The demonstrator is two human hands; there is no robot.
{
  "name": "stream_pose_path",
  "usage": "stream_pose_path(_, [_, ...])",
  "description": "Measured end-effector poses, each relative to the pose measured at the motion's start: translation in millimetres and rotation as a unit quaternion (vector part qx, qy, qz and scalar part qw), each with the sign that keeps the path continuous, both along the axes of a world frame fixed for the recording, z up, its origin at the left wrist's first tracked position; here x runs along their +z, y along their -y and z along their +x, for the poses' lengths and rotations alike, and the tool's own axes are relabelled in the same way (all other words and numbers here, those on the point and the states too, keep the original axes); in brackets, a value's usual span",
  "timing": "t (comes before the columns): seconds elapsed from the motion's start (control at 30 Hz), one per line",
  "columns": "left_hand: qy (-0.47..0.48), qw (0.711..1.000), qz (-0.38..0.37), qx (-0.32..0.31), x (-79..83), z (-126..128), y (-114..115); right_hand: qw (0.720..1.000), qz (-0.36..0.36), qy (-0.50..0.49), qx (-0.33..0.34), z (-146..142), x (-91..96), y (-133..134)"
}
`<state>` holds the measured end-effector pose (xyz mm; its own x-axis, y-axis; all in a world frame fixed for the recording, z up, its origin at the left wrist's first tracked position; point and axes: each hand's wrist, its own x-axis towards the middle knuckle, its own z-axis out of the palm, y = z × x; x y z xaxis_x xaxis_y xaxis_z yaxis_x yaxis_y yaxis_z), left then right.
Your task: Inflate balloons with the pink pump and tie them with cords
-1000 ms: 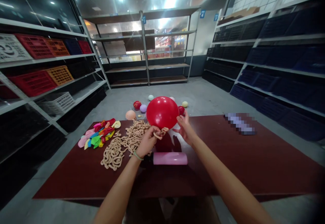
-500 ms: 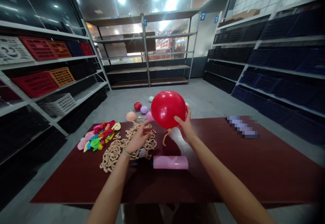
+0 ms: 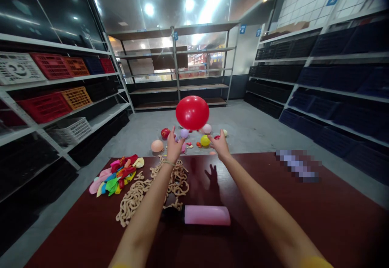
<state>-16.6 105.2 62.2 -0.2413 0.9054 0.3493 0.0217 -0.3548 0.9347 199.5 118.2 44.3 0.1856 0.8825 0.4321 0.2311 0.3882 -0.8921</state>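
One airborne balloon [image 3: 192, 112] (two hands [image 3: 175, 147] [image 3: 221, 145])

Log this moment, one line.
left hand: open | right hand: open | big red balloon: airborne, apart from both hands | pump: on table

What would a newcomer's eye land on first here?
First, the big red balloon, apparently in mid-air near the middle of the view, above the person's left grip and right grip. Then the bright heap of limp balloons on the left of the table, beside the tangled beige strands, and the pink cylinder lying nearer the wearer.
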Motion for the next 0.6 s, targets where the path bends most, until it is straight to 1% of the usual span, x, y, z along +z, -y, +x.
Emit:
stream_pose_path(0.07, [0.038, 0.998, -0.05, 0.0, -5.4, -5, -19, 0.999, -0.03, -0.017, -0.018, 4, -5.7, -12])
stream_pose_path(0.1, [0.05, 0.997, -0.065, -0.009, -8.8, -7, -23, 0.999, -0.043, -0.026, -0.018, 4, -9.7, -13])
stream_pose_path(0.17, [0.064, 0.995, -0.077, -0.027, -15.5, -13, -23, 0.998, -0.057, -0.024, 0.001, 1, -17.9, -9])
stream_pose_path(0.27, [0.095, 0.991, -0.087, -0.041, -22.5, -18, -10, 0.996, -0.081, -0.024, 0.031, -6, -26.5, 6])
stream_pose_path(0.4, [0.123, 0.985, -0.105, -0.06, -25.5, -24, 9, 0.993, -0.098, -0.022, 0.06, -14, -29.4, 24])
stream_pose_path(0.6, [0.12, 0.985, -0.117, -0.045, -34.0, -44, 39, 0.99, -0.102, 0.003, 0.099, -24, -31.8, 48])
